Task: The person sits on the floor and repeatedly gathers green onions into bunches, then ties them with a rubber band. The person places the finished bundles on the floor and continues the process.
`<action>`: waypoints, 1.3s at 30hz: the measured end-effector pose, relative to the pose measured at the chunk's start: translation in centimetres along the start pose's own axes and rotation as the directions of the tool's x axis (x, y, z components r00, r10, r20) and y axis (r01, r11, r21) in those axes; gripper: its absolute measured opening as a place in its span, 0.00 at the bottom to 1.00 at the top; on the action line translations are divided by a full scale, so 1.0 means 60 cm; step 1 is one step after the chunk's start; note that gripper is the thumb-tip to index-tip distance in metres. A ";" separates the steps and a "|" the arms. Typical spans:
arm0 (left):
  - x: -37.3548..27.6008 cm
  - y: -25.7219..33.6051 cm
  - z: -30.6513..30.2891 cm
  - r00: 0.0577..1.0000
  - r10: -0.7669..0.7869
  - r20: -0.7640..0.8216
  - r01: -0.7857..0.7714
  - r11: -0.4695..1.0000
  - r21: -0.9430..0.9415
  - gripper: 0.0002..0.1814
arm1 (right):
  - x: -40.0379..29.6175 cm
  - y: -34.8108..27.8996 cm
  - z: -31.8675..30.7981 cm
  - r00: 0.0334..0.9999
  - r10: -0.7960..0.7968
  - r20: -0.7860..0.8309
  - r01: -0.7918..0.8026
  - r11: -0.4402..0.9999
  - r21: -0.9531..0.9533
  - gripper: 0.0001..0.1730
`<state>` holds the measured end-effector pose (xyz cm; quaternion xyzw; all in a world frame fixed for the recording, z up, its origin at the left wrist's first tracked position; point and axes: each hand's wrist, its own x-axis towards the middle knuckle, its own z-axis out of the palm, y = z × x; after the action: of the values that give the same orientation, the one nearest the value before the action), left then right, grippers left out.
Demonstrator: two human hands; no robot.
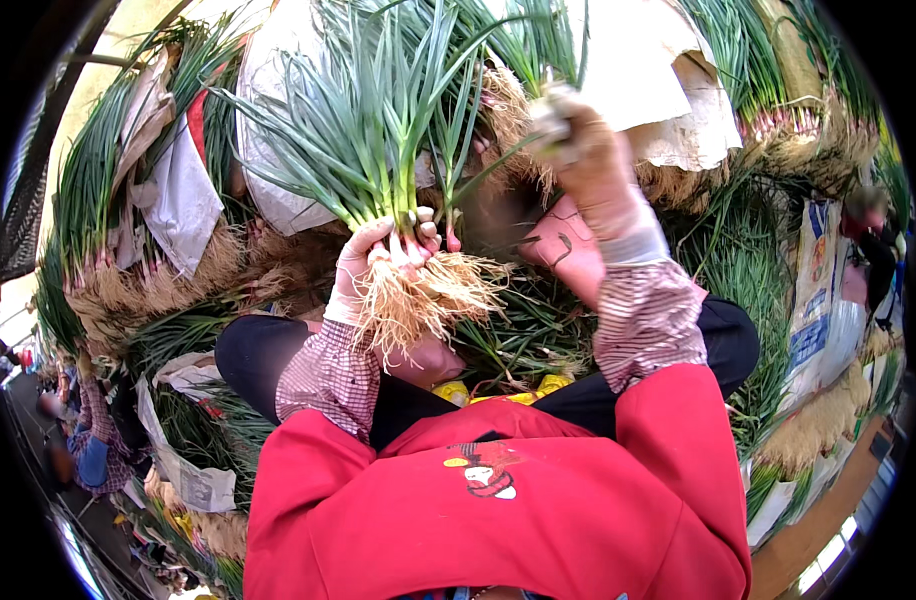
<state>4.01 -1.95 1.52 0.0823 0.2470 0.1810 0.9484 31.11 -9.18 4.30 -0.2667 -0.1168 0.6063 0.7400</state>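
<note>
My left hand (360, 266), in a pale glove, is closed around a bunch of rooted green allium plants (402, 251). Their long leaves fan upward and their pale roots hang below my fingers. A single plant with a pink bulb (453, 240) stands just right of that bunch. My right hand (582, 142), also gloved and blurred, is raised at the upper right with its fingers curled. Something pale and green shows at its fingertips, too blurred to name. Loose green leaves (533, 322) lie between my folded legs, below both hands.
Large root-bearing bundles (154, 281) stand at the left and along the top, partly under white sheets (653, 67). Cut greens (750, 277) are heaped at my right. An open sack (165, 442) of greens lies at my left. Other people (90, 450) sit at the far left and far right.
</note>
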 end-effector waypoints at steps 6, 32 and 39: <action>0.000 0.005 0.020 1.000 -0.018 -0.020 0.019 0.996 0.082 0.30 | -0.103 0.034 -0.098 0.933 0.236 -0.273 -0.334 0.279 -0.900 0.17; -0.019 -0.019 -0.003 0.996 -0.061 0.059 0.061 0.998 -0.009 0.26 | 0.012 0.200 -0.011 0.881 0.409 -0.236 -0.394 0.913 0.109 0.20; 0.000 -0.005 -0.008 0.986 -0.122 0.117 0.122 0.992 0.008 0.26 | -0.038 0.180 0.036 0.903 0.203 -0.379 -0.366 0.825 -0.430 0.09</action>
<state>3.85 -2.19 1.05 0.0777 0.1954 0.1173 0.9706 20.49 -9.47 0.63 -0.5539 -0.1050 0.6104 0.5564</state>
